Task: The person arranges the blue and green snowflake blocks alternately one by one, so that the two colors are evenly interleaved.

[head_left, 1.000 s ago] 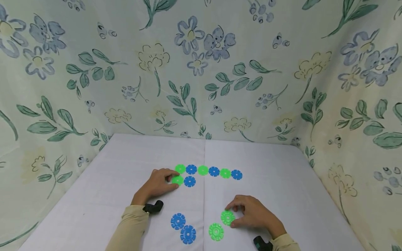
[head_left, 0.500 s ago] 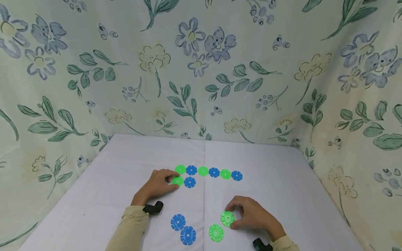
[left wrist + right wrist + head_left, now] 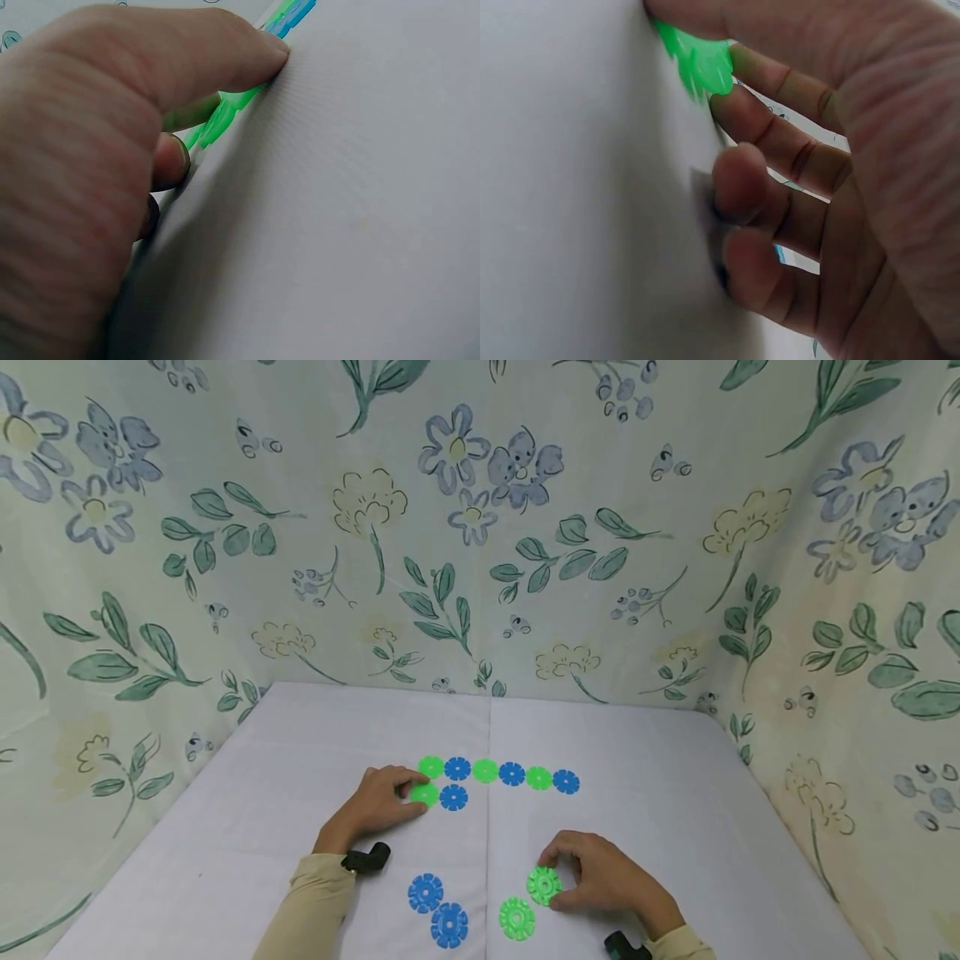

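My left hand (image 3: 378,799) holds a green notched disc (image 3: 425,794) between thumb and forefinger, flat on the table. A blue notched disc (image 3: 453,797) lies just to its right. Behind these two, several green and blue discs (image 3: 485,771) alternate in a row. Nearer the front, my right hand (image 3: 600,875) pinches another green disc (image 3: 542,886) by its right edge. In the right wrist view that green disc (image 3: 701,64) shows between thumb and fingers, with the other fingers curled beside it. The left wrist view shows the left thumb (image 3: 225,56) covering part of its green disc.
A loose green disc (image 3: 517,919) lies front-left of the right hand. Two blue discs (image 3: 448,926) lie at the front, touching or nearly so. White cloth covers the table (image 3: 600,735), and a floral curtain (image 3: 480,610) hangs behind and at the sides.
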### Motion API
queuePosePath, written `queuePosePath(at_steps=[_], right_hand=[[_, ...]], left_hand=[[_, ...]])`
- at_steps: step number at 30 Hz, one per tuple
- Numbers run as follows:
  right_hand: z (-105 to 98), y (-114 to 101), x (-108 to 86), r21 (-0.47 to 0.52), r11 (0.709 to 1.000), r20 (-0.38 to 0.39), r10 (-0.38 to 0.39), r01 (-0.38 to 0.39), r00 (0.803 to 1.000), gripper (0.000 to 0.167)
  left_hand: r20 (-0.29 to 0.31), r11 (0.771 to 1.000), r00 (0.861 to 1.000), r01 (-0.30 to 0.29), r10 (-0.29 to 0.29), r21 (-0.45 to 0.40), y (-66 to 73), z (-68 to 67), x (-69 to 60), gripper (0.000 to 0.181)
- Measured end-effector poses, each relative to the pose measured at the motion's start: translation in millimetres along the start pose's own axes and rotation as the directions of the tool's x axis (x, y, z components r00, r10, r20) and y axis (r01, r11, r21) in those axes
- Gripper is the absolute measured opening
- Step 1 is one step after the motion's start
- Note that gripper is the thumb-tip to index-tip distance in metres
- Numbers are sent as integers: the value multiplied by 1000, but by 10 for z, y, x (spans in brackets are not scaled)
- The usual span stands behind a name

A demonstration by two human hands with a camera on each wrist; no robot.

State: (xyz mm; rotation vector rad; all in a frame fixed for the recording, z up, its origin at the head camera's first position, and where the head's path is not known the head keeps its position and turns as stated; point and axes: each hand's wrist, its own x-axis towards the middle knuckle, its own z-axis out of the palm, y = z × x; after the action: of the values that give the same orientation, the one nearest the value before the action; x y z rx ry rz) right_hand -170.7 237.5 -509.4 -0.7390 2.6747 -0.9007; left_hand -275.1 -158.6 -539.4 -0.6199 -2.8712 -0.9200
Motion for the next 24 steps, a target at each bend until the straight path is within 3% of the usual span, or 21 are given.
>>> queuePosePath(at_steps=[8, 24], right_hand=[[1, -28, 6, 19, 1000, 16, 13, -13, 1000, 42], [41, -54, 8, -39, 999, 14, 32, -31, 999, 40]], left_hand=[[-5, 1000, 1000, -11, 11, 0, 8, -7, -4, 39], [-12, 1000, 1000, -6, 6, -2, 12, -7, 0, 38]])
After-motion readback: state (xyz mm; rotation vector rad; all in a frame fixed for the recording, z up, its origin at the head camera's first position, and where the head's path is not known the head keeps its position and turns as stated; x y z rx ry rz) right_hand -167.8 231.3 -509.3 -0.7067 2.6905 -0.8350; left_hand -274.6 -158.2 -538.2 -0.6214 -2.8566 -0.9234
